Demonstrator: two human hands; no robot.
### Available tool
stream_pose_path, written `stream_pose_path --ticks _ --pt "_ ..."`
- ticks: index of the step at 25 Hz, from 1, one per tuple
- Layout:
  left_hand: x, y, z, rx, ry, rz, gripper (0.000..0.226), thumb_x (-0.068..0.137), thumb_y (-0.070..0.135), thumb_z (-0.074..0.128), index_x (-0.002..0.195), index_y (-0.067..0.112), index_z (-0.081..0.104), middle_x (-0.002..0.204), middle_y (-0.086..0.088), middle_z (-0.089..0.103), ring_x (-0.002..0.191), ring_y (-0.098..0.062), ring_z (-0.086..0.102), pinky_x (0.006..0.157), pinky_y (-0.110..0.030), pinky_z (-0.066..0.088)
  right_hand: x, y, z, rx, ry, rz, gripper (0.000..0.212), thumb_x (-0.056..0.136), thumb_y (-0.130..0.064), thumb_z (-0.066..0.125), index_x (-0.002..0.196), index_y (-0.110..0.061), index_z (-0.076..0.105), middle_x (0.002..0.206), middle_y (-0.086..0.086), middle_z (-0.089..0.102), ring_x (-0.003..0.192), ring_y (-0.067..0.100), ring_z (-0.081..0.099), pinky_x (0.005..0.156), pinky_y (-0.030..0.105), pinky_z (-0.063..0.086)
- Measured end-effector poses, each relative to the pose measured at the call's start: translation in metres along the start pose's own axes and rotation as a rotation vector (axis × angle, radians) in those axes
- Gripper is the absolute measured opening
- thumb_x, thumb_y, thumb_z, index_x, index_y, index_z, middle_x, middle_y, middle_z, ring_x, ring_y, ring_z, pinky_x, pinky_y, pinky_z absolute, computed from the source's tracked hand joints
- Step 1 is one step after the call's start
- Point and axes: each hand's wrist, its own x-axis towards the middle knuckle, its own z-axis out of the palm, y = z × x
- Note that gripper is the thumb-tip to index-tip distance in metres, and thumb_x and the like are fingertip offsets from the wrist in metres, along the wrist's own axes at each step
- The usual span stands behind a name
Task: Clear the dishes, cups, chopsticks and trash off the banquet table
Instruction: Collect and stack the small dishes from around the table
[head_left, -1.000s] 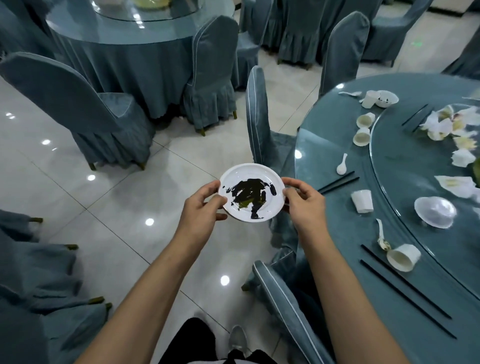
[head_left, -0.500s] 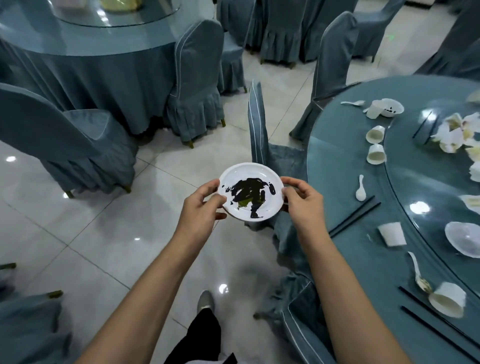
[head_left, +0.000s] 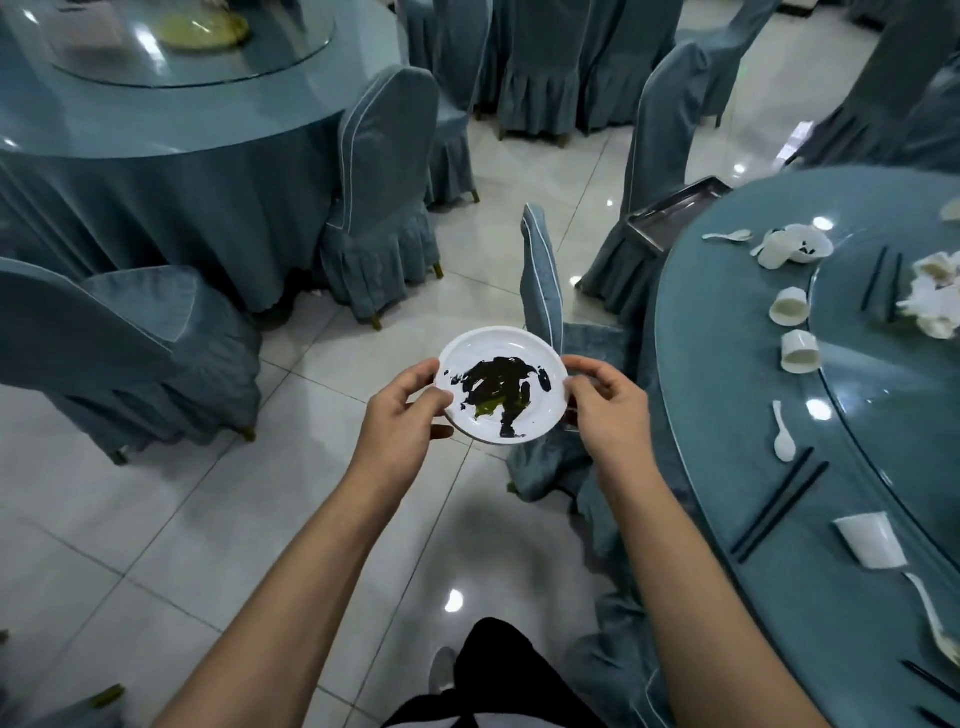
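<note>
**Dirty plate held over the floor beside the banquet table**

A hall of glossy pale floor tiles (head_left: 156, 519) and blue-draped chairs (head_left: 543, 291) surrounds the banquet table (head_left: 753, 493) at right. Out over the floor, clear of that table's edge, a white plate (head_left: 501, 384) smeared with dark residue is gripped by its rim: the left hand (head_left: 402, 421) curls round one side, the right hand (head_left: 608, 410) round the other. On the table lie tipped white cups (head_left: 800, 352), a spoon (head_left: 782, 439), black chopsticks (head_left: 779, 512) and, near the middle, what seem to be crumpled napkins (head_left: 932, 301)
</note>
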Motion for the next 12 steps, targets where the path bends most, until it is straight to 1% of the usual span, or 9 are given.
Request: stream_pose_path --ticks 2,5,8,9,10,11,12 --pt "0.023 0.006 -0.006 -0.002 0.001 0.004 0.035 0.094 0.003 0.056 0.126 0.015 0.066 0.121 -0.003 0.069 0.089 -0.016 0.065 0.065 -0.023 0.055 0.018 -0.004 0.016 -0.009 0.005 -0.003 0.026 0.091 -0.004 0.059 0.101 -0.02 0.078 0.08 0.012 0.067 0.072 0.019 0.063 0.067 0.035 0.06" --pt "0.06 0.012 -0.013 0.002 -0.006 0.003 0.037 0.094 0.004 0.056 0.128 0.015 0.065 0.122 -0.002 0.069 0.091 -0.017 0.065 0.066 -0.024 0.054 0.048 -0.009 0.042 0.009 -0.002 0.006 0.026 0.092 -0.003 0.059 0.099 -0.019 0.077 0.079 0.012 0.066 0.071 0.018 0.062 0.071 0.038 0.061" --pt "0.107 0.022 -0.017 0.013 -0.006 0.008 0.039 0.095 0.003 0.055 0.132 0.012 0.064 0.125 -0.003 0.068 0.094 -0.018 0.064 0.068 -0.026 0.054 0.088 -0.017 0.07 0.024 -0.02 0.008 0.027 0.092 -0.002 0.058 0.096 -0.02 0.078 0.079 0.012 0.071 0.071 0.018 0.067 0.065 0.03 0.06" --pt "0.123 0.025 -0.017 0.018 -0.012 0.009 0.039 0.095 0.004 0.054 0.132 0.013 0.063 0.125 -0.003 0.068 0.094 -0.018 0.063 0.068 -0.026 0.054 0.103 -0.019 0.078 0.029 -0.02 0.006 0.027 0.092 -0.002 0.057 0.095 -0.02 0.078 0.08 0.012 0.073 0.072 0.018 0.068 0.063 0.03 0.061" --pt "0.14 0.029 -0.016 0.022 -0.017 0.011 0.039 0.095 0.004 0.054 0.132 0.014 0.063 0.124 -0.003 0.068 0.094 -0.018 0.063 0.068 -0.026 0.054 0.119 -0.022 0.086 0.026 -0.013 0.006 0.027 0.092 -0.003 0.058 0.095 -0.021 0.078 0.083 0.014 0.074 0.072 0.019 0.069 0.064 0.034 0.063" --pt "0.158 0.033 -0.014 0.029 -0.023 0.013 0.039 0.095 0.005 0.054 0.131 0.015 0.064 0.122 -0.003 0.069 0.093 -0.018 0.064 0.068 -0.025 0.054 0.137 -0.026 0.094 0.02 -0.006 0.011 0.027 0.092 -0.004 0.058 0.095 -0.021 0.078 0.088 0.018 0.074 0.073 0.02 0.068 0.067 0.039 0.064" --pt "0.174 0.039 -0.012 0.035 -0.024 0.019 0.038 0.095 0.005 0.054 0.129 0.017 0.065 0.12 -0.002 0.07 0.093 -0.018 0.064 0.067 -0.024 0.054 0.154 -0.03 0.102 0.015 -0.001 0.016 0.026 0.093 -0.004 0.058 0.096 -0.021 0.078 0.093 0.022 0.072 0.073 0.021 0.068 0.069 0.04 0.064"
